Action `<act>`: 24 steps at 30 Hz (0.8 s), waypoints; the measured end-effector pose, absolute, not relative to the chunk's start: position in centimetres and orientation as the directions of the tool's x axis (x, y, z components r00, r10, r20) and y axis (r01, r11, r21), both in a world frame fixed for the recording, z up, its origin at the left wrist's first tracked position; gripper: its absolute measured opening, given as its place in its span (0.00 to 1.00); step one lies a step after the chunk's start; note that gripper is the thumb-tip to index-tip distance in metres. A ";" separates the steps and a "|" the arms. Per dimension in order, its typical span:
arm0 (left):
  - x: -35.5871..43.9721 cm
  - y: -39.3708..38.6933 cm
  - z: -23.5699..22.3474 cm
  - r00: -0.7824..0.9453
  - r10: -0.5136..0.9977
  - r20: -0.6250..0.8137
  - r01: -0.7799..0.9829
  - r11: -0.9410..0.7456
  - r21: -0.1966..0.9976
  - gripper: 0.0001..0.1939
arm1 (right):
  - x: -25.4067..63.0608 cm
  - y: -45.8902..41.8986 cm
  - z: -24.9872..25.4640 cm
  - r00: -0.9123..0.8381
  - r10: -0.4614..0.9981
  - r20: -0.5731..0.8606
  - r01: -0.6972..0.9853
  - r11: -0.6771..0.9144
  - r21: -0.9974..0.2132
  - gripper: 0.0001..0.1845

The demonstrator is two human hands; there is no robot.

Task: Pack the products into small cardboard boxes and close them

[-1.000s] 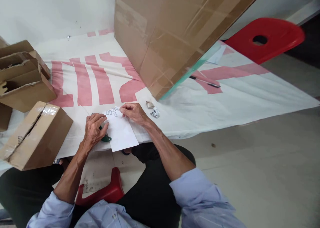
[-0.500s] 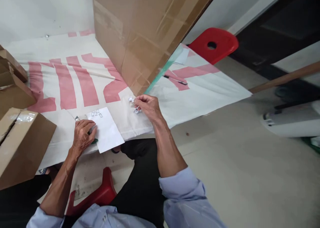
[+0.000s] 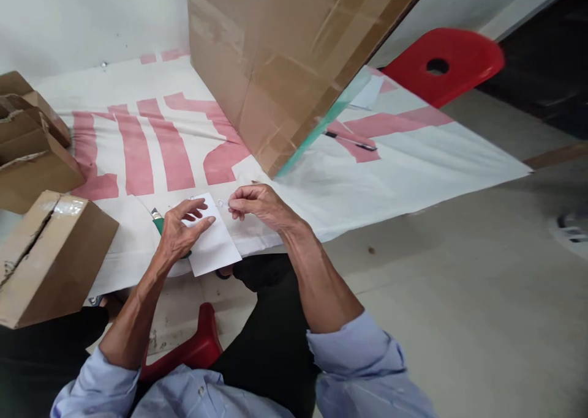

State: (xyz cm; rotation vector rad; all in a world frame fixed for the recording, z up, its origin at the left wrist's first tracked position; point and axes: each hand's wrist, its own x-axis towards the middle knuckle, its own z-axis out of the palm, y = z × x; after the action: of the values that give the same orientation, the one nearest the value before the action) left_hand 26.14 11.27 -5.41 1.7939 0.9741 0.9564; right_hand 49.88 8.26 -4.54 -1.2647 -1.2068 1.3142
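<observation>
My left hand (image 3: 181, 228) hovers over the left side of a white sheet of paper (image 3: 217, 246), thumb and fingers apart, with nothing held. Beside it on the table lies a green-handled utility knife (image 3: 158, 221), partly covered by that hand. At the upper right edge of the paper, my right hand (image 3: 260, 205) has its fingertips pinched on a small transparent piece (image 3: 223, 204), too small to name closely. Small marks at the paper's top are mostly hidden by my left fingers.
A large taped carton (image 3: 275, 57) stands at the back of the cloth-covered table (image 3: 331, 207). Smaller cardboard boxes (image 3: 68, 253) sit at the left. Right of the carton lies a pen (image 3: 351, 141). A red chair (image 3: 454, 63) stands beyond the table.
My left hand has lifted off the knife and opened over the paper. My right hand has moved left to the paper's edge with the small piece in its fingertips.
</observation>
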 end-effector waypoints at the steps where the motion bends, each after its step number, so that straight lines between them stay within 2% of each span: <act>1: 26.7 11.3 -5.2 0.403 0.905 0.138 0.180 -0.226 0.957 0.20 | 49.6 8.2 -4.4 -0.085 0.992 -0.093 0.030 -0.091 -0.995 0.14; 3: 27.6 11.4 -5.1 0.395 0.918 0.015 0.093 -0.056 0.994 0.21 | 49.2 8.1 -4.4 -0.129 0.988 -0.089 0.052 -0.083 -0.995 0.14; 6: 28.1 11.5 -5.2 0.384 0.921 -0.068 0.031 0.061 0.998 0.20 | 49.2 8.1 -4.7 -0.152 0.983 -0.098 0.060 -0.090 -0.994 0.15; 17: 27.8 11.2 -4.6 0.341 0.930 -0.138 -0.017 0.152 0.988 0.18 | 48.7 8.1 -4.3 -0.189 0.974 -0.121 -0.022 -0.128 -0.992 0.15; 24: 26.7 10.9 -5.1 0.284 0.936 -0.206 0.016 0.210 0.977 0.16 | 47.9 8.6 -4.7 -0.239 0.960 -0.142 0.027 -0.140 -0.990 0.12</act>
State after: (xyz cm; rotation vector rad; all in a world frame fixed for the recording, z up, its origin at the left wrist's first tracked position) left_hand 26.72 10.85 -5.07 1.1656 1.0793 0.8533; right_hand 47.92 8.56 -4.74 -1.1971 -1.3239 1.4921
